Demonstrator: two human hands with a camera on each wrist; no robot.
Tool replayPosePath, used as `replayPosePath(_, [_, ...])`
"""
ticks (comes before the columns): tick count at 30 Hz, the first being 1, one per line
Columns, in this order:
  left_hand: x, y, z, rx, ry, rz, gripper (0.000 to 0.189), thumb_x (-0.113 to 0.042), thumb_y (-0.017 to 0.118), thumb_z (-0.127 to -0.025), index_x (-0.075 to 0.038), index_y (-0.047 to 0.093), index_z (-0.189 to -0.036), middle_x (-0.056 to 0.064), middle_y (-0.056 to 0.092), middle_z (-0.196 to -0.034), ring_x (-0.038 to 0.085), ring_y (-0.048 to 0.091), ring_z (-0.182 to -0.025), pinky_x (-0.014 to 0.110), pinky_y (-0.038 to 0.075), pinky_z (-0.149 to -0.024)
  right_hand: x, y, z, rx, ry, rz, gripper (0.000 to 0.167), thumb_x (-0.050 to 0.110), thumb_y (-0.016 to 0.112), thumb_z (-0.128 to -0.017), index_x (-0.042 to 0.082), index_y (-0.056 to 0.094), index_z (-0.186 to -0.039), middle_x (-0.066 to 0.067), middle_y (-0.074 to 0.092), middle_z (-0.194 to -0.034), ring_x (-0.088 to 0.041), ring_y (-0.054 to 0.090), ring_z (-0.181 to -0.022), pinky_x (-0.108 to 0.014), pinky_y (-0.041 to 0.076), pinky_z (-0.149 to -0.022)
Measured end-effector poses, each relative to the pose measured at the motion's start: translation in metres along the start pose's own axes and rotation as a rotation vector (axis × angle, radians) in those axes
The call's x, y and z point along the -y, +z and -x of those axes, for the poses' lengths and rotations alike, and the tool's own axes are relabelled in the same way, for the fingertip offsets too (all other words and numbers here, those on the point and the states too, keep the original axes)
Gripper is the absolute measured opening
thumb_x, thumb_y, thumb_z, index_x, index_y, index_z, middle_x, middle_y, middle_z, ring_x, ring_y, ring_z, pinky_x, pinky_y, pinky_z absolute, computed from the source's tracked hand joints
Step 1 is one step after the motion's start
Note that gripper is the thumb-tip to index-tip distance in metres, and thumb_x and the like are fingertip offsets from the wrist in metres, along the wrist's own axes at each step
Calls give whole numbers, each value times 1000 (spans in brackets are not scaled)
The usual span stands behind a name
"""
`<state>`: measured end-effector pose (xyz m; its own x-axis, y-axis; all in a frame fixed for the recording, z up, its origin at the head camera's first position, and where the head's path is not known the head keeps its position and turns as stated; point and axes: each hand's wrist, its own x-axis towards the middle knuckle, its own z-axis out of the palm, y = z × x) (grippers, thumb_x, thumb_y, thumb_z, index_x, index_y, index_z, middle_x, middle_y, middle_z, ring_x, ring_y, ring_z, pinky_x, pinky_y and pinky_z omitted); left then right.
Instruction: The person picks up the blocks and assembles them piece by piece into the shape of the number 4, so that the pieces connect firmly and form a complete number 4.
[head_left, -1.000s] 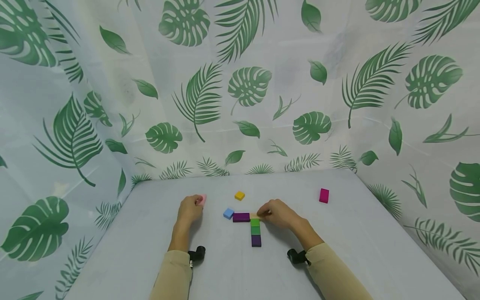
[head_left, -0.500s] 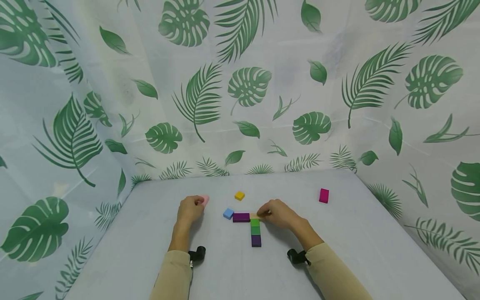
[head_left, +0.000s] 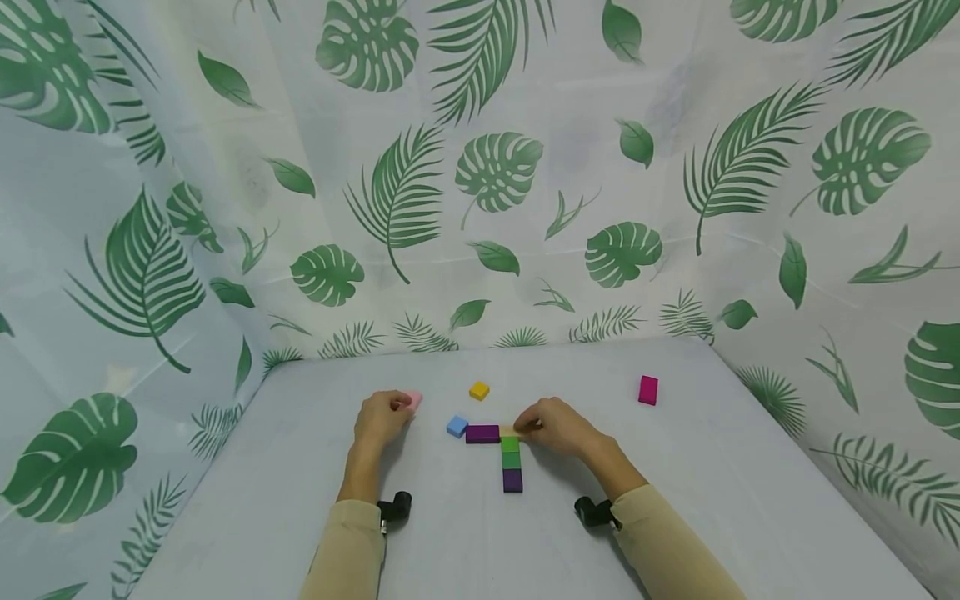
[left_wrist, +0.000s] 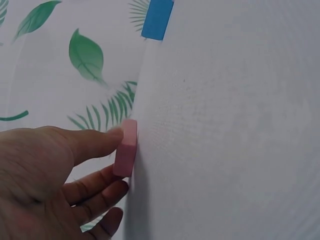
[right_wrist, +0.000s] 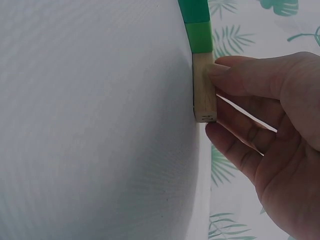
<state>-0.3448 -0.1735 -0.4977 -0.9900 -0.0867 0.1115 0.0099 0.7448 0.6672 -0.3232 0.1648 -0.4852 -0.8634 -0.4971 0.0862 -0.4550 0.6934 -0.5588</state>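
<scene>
My left hand [head_left: 381,418] pinches a pink block [left_wrist: 127,148] between thumb and fingers, low over the table at the left. My right hand [head_left: 558,427] holds a plain wooden block [right_wrist: 204,90] by its end, thumb on one face and fingers behind. That wooden block forms the top of a short column: a light green block [head_left: 510,444], a green block [head_left: 511,460] and a dark purple block [head_left: 512,481] run from it toward me. A longer purple block [head_left: 482,434] lies at the wooden block's left end, and a blue block [head_left: 457,427] sits at its far left corner.
A yellow block [head_left: 479,391] lies farther back, between the hands. Off to the right is a magenta block [head_left: 648,390]. The white table [head_left: 450,550] is bounded at the back and sides by leaf-printed cloth [head_left: 420,308].
My left hand has slid the pink block a little to the right and turned it slightly. The right hand stays on the wooden block, and the other blocks keep their places.
</scene>
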Motion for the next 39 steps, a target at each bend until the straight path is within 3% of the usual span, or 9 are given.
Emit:
replayPosePath(12, [-6, 3, 2, 41, 14, 26, 23, -14, 73, -96, -8, 77, -117, 14, 74, -112, 27, 68, -94, 42, 54, -77, 0, 0, 0, -5, 6, -8, 18, 0, 74, -92, 5, 82, -107, -4, 80, -106, -24, 72, -106, -45, 58, -93])
replayPosePath(21, [-20, 11, 3, 76, 44, -19, 23, -14, 71, -97, -9, 78, -118, 11, 74, -106, 20, 62, -84, 33, 50, -68, 1, 0, 1, -6, 6, -15, 18, 0, 75, -92, 6, 82, -107, -3, 80, -106, -24, 72, -106, -44, 58, -93])
replayPosePath(29, [-26, 14, 5, 92, 16, -47, 23, -16, 71, -99, -11, 77, -121, 6, 74, -102, 18, 61, -82, 31, 48, -67, 3, 0, 2, -8, 4, -23, 18, -1, 75, -91, 5, 82, -107, -5, 80, -106, -24, 72, -104, -43, 59, -91])
replayPosePath(39, [-28, 15, 3, 125, 39, -36, 23, -16, 66, -101, -11, 77, -120, 6, 74, -103, 18, 62, -83, 33, 50, -70, 2, -1, 2, -8, -17, -3, 18, -1, 75, -91, 4, 81, -108, -5, 79, -106, -22, 72, -102, -42, 59, -89])
